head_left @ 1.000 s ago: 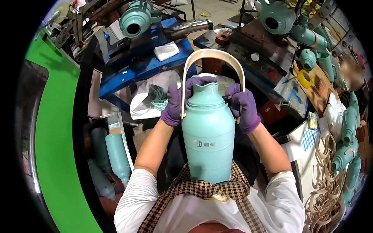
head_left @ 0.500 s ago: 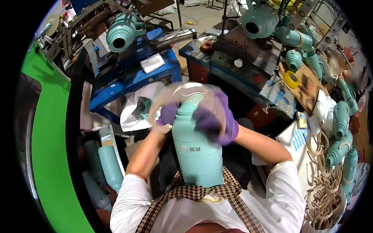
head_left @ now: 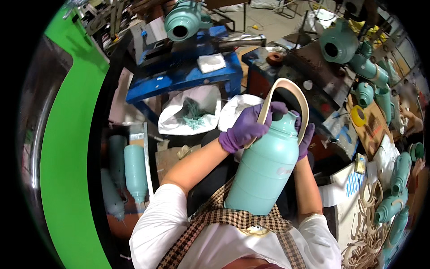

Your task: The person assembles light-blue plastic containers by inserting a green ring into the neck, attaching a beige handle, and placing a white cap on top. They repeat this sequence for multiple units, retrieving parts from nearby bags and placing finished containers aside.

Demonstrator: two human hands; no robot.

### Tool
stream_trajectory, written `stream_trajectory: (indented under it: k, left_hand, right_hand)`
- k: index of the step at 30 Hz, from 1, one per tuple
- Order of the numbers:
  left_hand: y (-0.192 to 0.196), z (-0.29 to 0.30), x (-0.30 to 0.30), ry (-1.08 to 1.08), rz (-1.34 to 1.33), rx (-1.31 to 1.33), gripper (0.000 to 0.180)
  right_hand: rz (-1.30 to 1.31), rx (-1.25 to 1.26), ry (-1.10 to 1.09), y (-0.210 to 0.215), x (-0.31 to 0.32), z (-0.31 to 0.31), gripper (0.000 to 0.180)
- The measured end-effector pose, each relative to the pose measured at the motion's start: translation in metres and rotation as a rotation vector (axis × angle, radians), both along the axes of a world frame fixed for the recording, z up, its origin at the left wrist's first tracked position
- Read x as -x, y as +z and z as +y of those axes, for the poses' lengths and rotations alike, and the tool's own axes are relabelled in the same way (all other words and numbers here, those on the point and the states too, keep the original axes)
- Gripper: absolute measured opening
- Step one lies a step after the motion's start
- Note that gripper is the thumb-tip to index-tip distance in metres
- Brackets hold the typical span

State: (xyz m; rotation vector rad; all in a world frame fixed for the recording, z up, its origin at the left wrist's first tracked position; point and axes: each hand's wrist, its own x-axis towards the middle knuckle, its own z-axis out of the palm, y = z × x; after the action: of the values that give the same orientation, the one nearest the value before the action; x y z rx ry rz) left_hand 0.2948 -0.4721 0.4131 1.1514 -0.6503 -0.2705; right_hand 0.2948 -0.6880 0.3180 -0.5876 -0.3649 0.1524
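Observation:
A mint-green thermos jug body (head_left: 263, 168) rests on my lap against the checked apron, its neck tilted away to the right. A beige curved carrying handle (head_left: 286, 82) arches over the neck. Wearing a purple glove, my left hand (head_left: 251, 124) is closed round the left arm of the handle, beside the neck. My right hand (head_left: 305, 140), also gloved in purple, grips the handle's right arm at the jug's shoulder; part of its fingers is hidden behind the neck and handle.
Several loose beige handles (head_left: 367, 242) lie heaped at the lower right, beside more green jugs (head_left: 394, 207). A white sack (head_left: 172, 117) holding green scraps stands ahead. To the left are a green machine panel (head_left: 67, 157) and a bin with jug bodies (head_left: 135, 170). A blue bench (head_left: 179, 80) stands beyond.
The jug has tilted, its neck swinging to the right. The handle, blurred earlier, now stands upright over the neck. Both hands have shifted right, and the whole view has turned.

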Motion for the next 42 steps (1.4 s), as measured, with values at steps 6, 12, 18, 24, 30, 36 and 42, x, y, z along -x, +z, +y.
stream_trajectory:
  k: [6, 12, 18, 24, 30, 36, 42]
  left_hand:
    - [0.025, 0.003, -0.002, 0.15, -1.334, -0.305, 0.052]
    - [0.028, -0.019, 0.0, -0.106, -1.519, -0.206, 0.033]
    - [-0.065, -0.009, 0.013, 0.287, -1.096, -0.365, 0.042]
    - [-0.185, -0.018, 0.002, 0.471, 0.02, -0.345, 0.044]
    - [-0.182, -0.012, -0.001, 0.576, -0.015, -0.318, 0.041]
    - [-0.18, -0.013, 0.012, 0.523, 0.022, -0.289, 0.04]
    - [-0.18, -0.009, 0.022, 0.506, 0.036, -0.291, 0.04]
  right_hand:
    - [0.14, 0.094, 0.04, -0.004, 0.005, 0.002, 0.075]
    - [0.032, -0.067, 0.39, 0.026, 0.007, -0.006, 0.068]
    - [0.124, 0.498, -0.024, 0.004, -0.025, -0.051, 0.038]
    - [0.45, 0.977, -0.108, -0.056, -0.069, -0.044, 0.04]
    - [0.054, 0.77, -0.231, -0.026, -0.039, -0.024, 0.066]
    - [-0.065, 1.385, -0.345, 0.021, -0.03, -0.016, 0.076]
    - [-0.133, 1.681, -0.356, 0.066, -0.03, 0.01, 0.079]
